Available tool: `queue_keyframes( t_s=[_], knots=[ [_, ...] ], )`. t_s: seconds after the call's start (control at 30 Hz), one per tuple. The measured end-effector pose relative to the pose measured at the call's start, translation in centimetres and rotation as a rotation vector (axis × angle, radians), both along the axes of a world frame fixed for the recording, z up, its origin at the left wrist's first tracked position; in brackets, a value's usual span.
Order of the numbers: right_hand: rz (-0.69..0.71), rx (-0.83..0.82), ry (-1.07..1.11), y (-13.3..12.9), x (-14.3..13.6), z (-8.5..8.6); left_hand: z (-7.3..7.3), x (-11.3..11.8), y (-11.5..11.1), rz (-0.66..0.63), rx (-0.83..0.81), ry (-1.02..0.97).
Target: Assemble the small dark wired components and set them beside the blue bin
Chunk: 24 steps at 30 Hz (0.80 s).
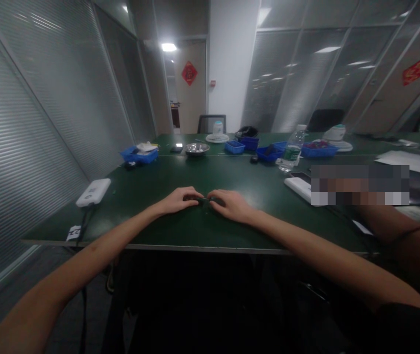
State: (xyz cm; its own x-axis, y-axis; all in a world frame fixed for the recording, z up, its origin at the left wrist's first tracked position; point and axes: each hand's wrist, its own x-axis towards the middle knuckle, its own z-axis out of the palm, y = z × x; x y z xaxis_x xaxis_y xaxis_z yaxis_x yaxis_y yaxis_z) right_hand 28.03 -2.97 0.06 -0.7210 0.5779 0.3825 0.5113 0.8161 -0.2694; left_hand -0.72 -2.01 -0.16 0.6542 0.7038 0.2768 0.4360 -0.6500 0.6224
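Observation:
Over the green table (151,179), close to its near edge, my left hand (181,200) and my right hand (232,205) face each other, a small gap apart. Both have their fingers curled in a pinch at table height. Between the fingertips shows a small, thin dark object (204,199), gripped from both sides. Its kind is too small and blurred to make out, and my fingers cover most of it.
A white power bank (94,191) lies left, another white device (301,189) right. Farther back stand a metal bowl (196,149), blue trays (140,155), a water bottle (293,150) and a phone (177,147). At right, another person's arm (382,221) reaches over the table.

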Motion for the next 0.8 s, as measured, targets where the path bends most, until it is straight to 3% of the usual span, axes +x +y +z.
queue_keyframes(
  t_s=[0.17, 0.5, 0.67, 0.8],
  knots=[
    [0.062, 0.016, -0.029, -0.1, 0.0, -0.1, -0.2, 0.0, -0.2, -0.051, 0.026, -0.027],
    [-0.075, 0.006, -0.055, 0.0, -0.3, -0.2, -0.1, 0.1, -0.1, -0.015, 0.054, 0.03],
    [-0.166, -0.023, -0.11, -0.1, -0.2, 0.2, 0.0, -1.1, 0.4, 0.048, 0.108, 0.09],
    [-0.235, -0.031, -0.112, -0.1, -0.1, 0.4, -0.3, -3.4, 2.2, 0.125, 0.08, 0.092]
  ],
)
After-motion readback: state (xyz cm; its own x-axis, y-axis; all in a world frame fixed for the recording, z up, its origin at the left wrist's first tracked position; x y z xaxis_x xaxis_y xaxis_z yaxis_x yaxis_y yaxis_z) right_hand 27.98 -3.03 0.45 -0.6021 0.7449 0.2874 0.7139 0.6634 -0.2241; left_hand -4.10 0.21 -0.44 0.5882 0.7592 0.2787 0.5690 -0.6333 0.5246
